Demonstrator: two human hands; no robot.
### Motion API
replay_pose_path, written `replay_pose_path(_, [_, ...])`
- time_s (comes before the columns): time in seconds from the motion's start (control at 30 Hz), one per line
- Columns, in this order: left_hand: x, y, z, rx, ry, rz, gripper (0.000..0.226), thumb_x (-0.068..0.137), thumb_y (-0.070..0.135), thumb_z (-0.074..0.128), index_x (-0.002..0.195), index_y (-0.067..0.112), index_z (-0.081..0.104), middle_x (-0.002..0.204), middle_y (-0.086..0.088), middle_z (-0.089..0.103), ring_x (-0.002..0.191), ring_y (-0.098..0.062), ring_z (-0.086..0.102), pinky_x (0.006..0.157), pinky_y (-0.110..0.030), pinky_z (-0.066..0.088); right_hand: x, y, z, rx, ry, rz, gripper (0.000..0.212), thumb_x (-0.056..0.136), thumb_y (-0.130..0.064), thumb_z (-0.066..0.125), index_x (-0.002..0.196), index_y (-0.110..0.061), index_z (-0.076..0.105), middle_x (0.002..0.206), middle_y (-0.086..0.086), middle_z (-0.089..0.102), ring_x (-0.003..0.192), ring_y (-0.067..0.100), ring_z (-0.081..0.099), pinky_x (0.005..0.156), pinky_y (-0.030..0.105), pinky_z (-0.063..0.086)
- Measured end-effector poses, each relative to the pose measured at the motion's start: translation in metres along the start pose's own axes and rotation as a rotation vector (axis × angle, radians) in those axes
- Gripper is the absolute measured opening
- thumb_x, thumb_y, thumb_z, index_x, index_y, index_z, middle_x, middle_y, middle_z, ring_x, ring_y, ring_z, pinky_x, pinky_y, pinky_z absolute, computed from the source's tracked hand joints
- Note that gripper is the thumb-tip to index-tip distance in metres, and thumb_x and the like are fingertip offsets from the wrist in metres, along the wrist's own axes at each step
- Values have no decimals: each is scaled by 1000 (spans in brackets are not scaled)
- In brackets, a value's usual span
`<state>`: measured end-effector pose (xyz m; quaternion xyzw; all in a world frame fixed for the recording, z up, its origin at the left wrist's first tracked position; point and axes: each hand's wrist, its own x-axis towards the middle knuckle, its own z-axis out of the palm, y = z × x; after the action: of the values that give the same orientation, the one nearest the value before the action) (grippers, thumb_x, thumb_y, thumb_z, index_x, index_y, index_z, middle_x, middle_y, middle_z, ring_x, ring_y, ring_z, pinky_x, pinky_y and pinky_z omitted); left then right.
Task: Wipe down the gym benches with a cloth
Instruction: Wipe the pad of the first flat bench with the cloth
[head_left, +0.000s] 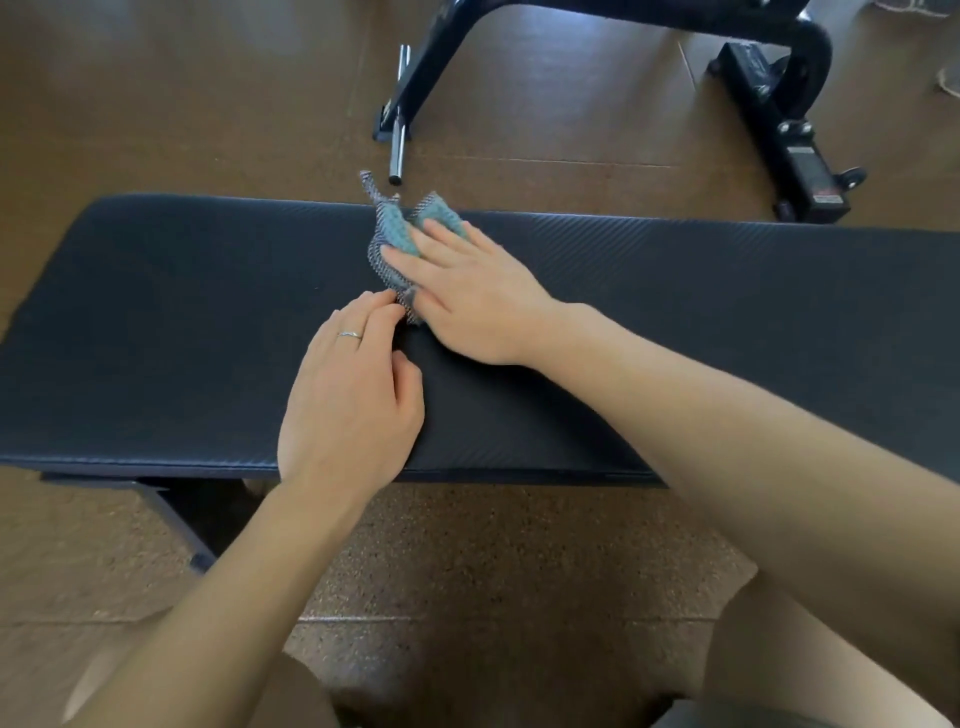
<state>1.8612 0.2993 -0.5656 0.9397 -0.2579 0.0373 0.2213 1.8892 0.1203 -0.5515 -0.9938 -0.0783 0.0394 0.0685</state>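
I see the table (156, 322), a long dark padded top with a fine woven texture, running across the view from left to right. The cloth (395, 234) lies bunched on it near the far edge, about midway along; it is teal on one side and grey checked on the other, and one twisted corner sticks up past the far edge.

My right hand (467, 301) lies flat on the cloth with its fingers stretched out and pressing down, fingertips reaching toward the far edge. The near tail of the cloth comes out beside its thumb.

My left hand (358, 395) rests on the table just nearer to me, with a ring (349, 335) on one finger. Its fingers are curled and its fingertips meet that near tail of the cloth, pinching it as far as I can tell. The two hands are almost touching.

Beyond the table, on the brown floor (182, 104), stands a black machine frame (800, 130) with a chrome bar (398, 145) pointing toward the table. Under the table's near left side a dark leg (171, 525) angles down to the speckled floor.
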Motion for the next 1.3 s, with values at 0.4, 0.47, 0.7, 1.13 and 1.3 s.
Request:
replay_pose_path(0.4, [-1, 13, -6, -34, -15, -198, 35, 99, 18, 51, 134, 17, 58, 152, 9, 50, 141, -16, 45, 109, -44, 47, -94, 188, -30, -17, 57, 382, 44, 106, -30, 32, 144, -14, 50, 126, 19, 64, 112, 39, 58, 98, 44, 40])
replay_pose_path(0.47, [-2, 14, -5, -31, 8, -205, 35, 98, 15, 52, 132, 16, 59, 151, 9, 51, 141, -16, 45, 108, -43, 48, -99, 197, -31, -22, 14, 382, 45, 106, -30, 31, 144, -12, 48, 131, 19, 61, 115, 39, 55, 101, 45, 38])
replay_pose_path(0.7, [-3, 14, 1, 16, 32, -179, 37, 97, 16, 45, 130, 16, 59, 150, 8, 52, 141, -18, 46, 108, -43, 47, -10, 107, -15, -8, 64, 211, 40, 104, -32, 32, 126, -8, 55, 126, 15, 61, 115, 35, 56, 98, 43, 38])
replay_pose_path(1.13, [-3, 17, -1, 10, 46, -193, 42, 94, 16, 40, 132, 20, 58, 150, 11, 51, 142, -16, 45, 108, -46, 47, -84, 136, -9, -13, 102, 270, 54, 103, -31, 25, 155, -17, 33, 153, 14, 41, 144, 30, 33, 120, 43, 25])
replay_pose_path(1.3, [-2, 10, -1, 8, 37, -156, 41, 95, 18, 42, 132, 18, 59, 150, 9, 52, 142, -16, 44, 110, -39, 42, -62, 92, -8, 17, 49, 359, 59, 104, -33, 23, 160, -17, 22, 167, 12, 22, 155, 30, 15, 127, 46, 7])
